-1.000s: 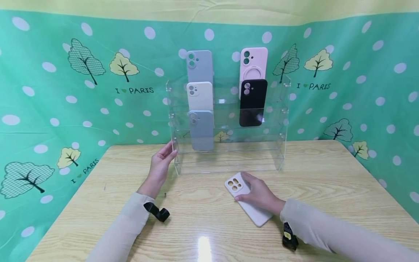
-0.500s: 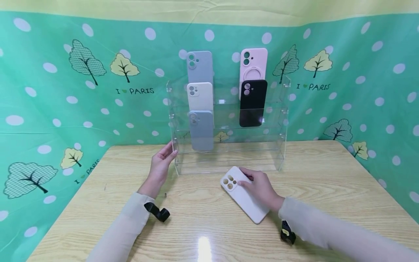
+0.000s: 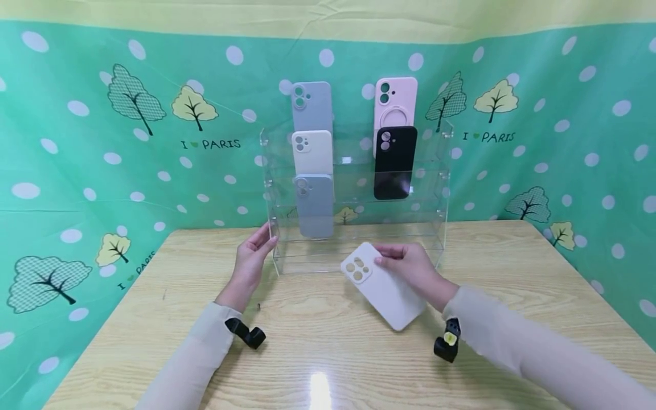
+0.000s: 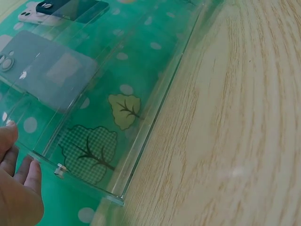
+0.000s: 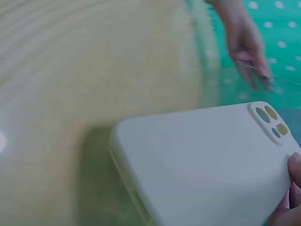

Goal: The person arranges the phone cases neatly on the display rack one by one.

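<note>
My right hand (image 3: 417, 272) pinches a white phone case (image 3: 389, 293) by its right long edge, thumb on the back face. The case is tilted and off the table, in front of the clear acrylic display rack (image 3: 359, 262); its camera cutouts point to the upper left. In the right wrist view the case (image 5: 202, 155) fills the lower half, with a shadow under it. My left hand (image 3: 251, 259) holds the rack's left side panel near its base, thumb in front and fingers behind. The left wrist view shows those fingers (image 4: 33, 176) at the panel edge.
On the rack's left stand a grey-blue case (image 3: 312, 105), a white case (image 3: 312, 151) and a lower blue-grey case (image 3: 315, 208). To the right are a pink case (image 3: 396, 102) and a black case (image 3: 394, 162). A patterned green cloth (image 3: 205, 182) hangs behind the wooden table (image 3: 287, 353).
My right hand has lifted the white phone case off the table and moved it up towards the rack. The left hand stays on the side panel.
</note>
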Motion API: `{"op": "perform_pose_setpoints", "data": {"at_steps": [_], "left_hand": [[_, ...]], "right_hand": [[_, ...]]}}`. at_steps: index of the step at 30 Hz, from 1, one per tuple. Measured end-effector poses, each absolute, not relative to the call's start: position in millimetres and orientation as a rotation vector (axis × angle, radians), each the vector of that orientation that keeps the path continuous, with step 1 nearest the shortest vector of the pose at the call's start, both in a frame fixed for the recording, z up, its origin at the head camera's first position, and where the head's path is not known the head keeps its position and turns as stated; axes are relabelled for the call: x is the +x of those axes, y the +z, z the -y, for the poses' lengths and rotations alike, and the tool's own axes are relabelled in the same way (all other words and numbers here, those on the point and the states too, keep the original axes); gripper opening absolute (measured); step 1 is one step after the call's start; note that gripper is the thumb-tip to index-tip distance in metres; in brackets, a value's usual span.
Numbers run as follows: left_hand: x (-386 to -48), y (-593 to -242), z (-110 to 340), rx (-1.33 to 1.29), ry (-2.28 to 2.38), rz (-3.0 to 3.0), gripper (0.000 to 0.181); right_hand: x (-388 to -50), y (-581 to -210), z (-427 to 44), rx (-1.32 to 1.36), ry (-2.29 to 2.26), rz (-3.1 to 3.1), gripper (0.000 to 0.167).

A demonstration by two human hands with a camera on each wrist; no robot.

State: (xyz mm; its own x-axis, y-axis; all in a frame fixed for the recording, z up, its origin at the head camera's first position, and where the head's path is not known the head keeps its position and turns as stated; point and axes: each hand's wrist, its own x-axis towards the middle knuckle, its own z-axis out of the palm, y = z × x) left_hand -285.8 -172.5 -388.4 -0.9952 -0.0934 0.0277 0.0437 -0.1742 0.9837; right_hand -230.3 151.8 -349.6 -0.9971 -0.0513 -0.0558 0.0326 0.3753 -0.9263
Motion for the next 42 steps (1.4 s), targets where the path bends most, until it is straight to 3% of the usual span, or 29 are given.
{"op": "perform_pose_setpoints", "data": {"at_steps": [8, 17, 29, 42], "left_hand": [[-286, -389, 173, 0.059, -2.339, 1.968, 0.048], [-286, -386, 175, 0.070, -2.328, 1.985, 0.048], [-285, -387, 173, 0.051, -2.327, 1.981, 0.048], [-286, -388, 174, 0.070, -2.313, 2.003, 0.049]], "right_hand": [[-251, -288, -170, 0.060, -2.132, -2.345, 0.042], [-292, -234, -177, 0.062, -2.952, -1.781, 0.035], [-329, -246, -171, 0.061, -3.173, -1.728, 0.035], [-323, -269, -162, 0.153, -3.056, -1.936, 0.033]]}}
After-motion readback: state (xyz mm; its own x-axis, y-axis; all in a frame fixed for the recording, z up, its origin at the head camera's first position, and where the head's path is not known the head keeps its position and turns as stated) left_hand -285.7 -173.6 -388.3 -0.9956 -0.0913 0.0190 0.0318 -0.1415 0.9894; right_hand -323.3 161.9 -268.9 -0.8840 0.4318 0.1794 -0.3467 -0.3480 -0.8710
